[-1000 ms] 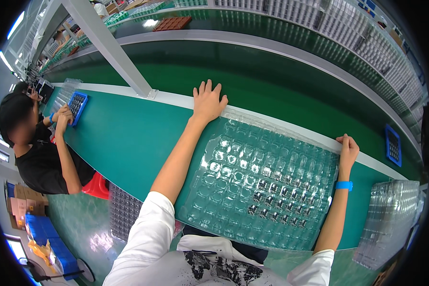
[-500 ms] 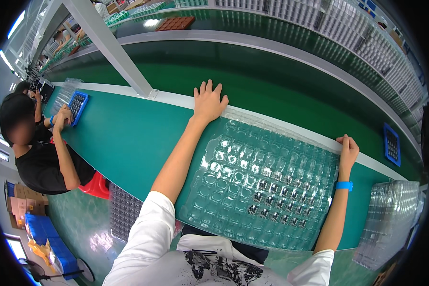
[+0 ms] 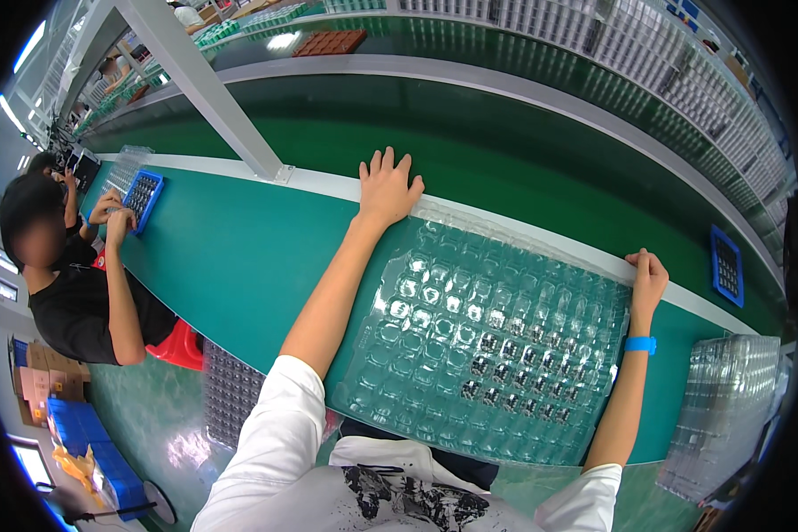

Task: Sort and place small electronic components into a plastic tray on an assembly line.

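A clear plastic blister tray (image 3: 408,363) with rows of round pockets lies on the green worktable (image 3: 239,257) before me. Small dark parts (image 3: 505,374) fill several pockets in its right and middle area. My left hand (image 3: 388,188) rests with fingers spread over the white rail beyond the tray's far left corner, its fingertips reaching over the green belt. At the far right corner, my right hand (image 3: 649,277) is closed, its fingers curled at the rail; what they grip, if anything, is hidden. A blue band circles my right wrist.
A blue tray of dark parts (image 3: 727,266) sits on the green belt (image 3: 505,177) at the right. Clear trays (image 3: 723,408) are stacked at the table's right end. A grey post (image 3: 199,89) stands at the rail. On the left, a co-worker handles another blue tray (image 3: 143,202).
The blue tray on the belt has shifted slightly left. The co-worker's hands have moved beside their blue tray. My hands and the clear tray stay where they were.
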A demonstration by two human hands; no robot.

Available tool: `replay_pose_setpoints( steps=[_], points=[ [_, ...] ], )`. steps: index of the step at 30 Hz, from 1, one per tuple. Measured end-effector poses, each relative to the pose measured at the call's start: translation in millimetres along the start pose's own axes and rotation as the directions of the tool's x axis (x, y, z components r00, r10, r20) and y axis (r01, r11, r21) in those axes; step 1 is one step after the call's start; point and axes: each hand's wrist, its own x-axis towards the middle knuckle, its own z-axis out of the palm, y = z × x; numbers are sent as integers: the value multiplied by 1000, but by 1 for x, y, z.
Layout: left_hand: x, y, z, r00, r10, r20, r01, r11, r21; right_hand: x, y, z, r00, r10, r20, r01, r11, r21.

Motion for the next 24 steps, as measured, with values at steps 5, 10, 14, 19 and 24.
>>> replay_pose_setpoints(
  steps=[5,10,14,19,24],
  points=[
    [0,-1,0,1000,3,-3,-3,1000,3,0,-1,0,1000,-6,8,6,1000,-6],
    [0,0,-1,1000,-4,-9,4,1000,4,-1,-1,1,1000,9,3,-9,1000,-13],
    [10,-9,-16,996,82,-46,-94,896,-433,0,-2,1,1000,-1,-2,1,1000,3],
    [11,-21,-43,974,-23,227,143,-712,-687,0,1,2,1000,11,-10,-11,1000,10],
    [12,-20,-45,966,30,256,179,-794,-582,-1,-4,1,1000,9,-9,-9,1000,-5]
  ],
)
